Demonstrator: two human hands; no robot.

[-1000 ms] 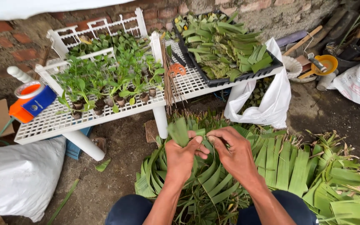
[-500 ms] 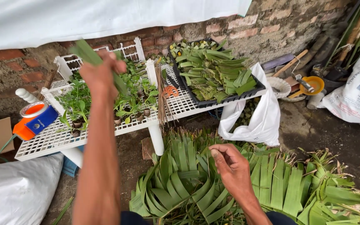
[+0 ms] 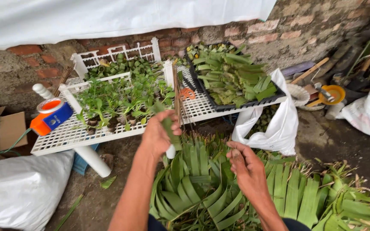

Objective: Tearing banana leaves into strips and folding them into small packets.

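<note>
Left hand point(image 3: 158, 133) up over the fan of long green palm-leaf strips point(image 3: 193, 188), fingers point(image 3: 173, 128) wrapped tight round a folded green leaf strip point(image 3: 167, 124), its tip poking out above the knuckles. Right hand point(image 3: 247, 169) lower, fingers point(image 3: 233, 155) pinched together, perhaps on a thin sliver, too fine to tell. Just beyond the left fingertips, white slatted plastic worktop point(image 3: 71, 134) with small green seedlings in leaf pots point(image 3: 116, 100). Further right, black tray of cut leaf pieces point(image 3: 232, 79), white plastic bag point(image 3: 275, 124) hanging below.
</note>
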